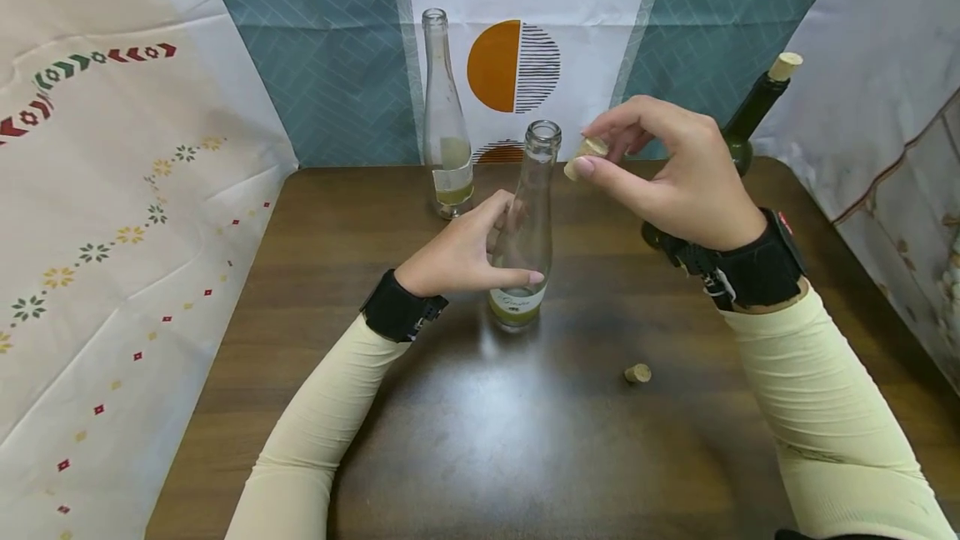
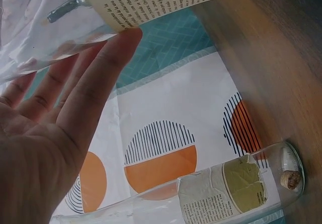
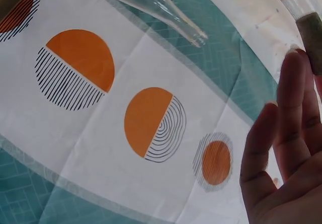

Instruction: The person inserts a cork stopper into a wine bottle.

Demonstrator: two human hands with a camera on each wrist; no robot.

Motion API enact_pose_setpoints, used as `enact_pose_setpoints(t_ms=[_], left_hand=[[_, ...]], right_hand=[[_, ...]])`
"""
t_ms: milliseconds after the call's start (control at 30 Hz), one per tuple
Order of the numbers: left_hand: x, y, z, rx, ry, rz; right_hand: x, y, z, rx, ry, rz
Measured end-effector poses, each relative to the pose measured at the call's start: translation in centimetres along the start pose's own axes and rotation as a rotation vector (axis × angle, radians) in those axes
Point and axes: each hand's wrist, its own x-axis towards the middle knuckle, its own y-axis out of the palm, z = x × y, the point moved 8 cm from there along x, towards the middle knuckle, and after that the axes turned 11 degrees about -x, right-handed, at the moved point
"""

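A clear glass bottle (image 1: 528, 227) stands uncorked on the table, with a cream and green label low on its body. My left hand (image 1: 468, 252) holds it round the lower body, thumb at the front; the other fingers are partly hidden behind the glass. Just right of the bottle's mouth, my right hand (image 1: 678, 173) pinches a cork (image 1: 594, 148) between thumb and fingers, apart from the rim. The same cork (image 3: 310, 38) shows at the edge of the right wrist view. A second cork (image 1: 637, 373) lies on the table, nearer to me.
Another clear bottle (image 1: 448, 132) stands behind to the left; a cork (image 2: 290, 179) shows at its base in the left wrist view. A dark green bottle (image 1: 750, 115), corked (image 1: 785, 66), stands behind my right hand, mostly hidden. Patterned cloth (image 1: 322, 65) hangs behind the wooden table (image 1: 315, 298).
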Motion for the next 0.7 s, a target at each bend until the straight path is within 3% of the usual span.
enact_pose_setpoints(t_ms=[400,700], left_hand=[[-0.2,0.3,-0.3,0.006,0.009,0.001],[-0.2,0.5,-0.6,-0.011,0.032,0.017]], right_hand=[[1.3,-1.4,0.7,0.061,0.040,-0.147],[2.7,-1.6,2.0,0.110,-0.010,-0.227]])
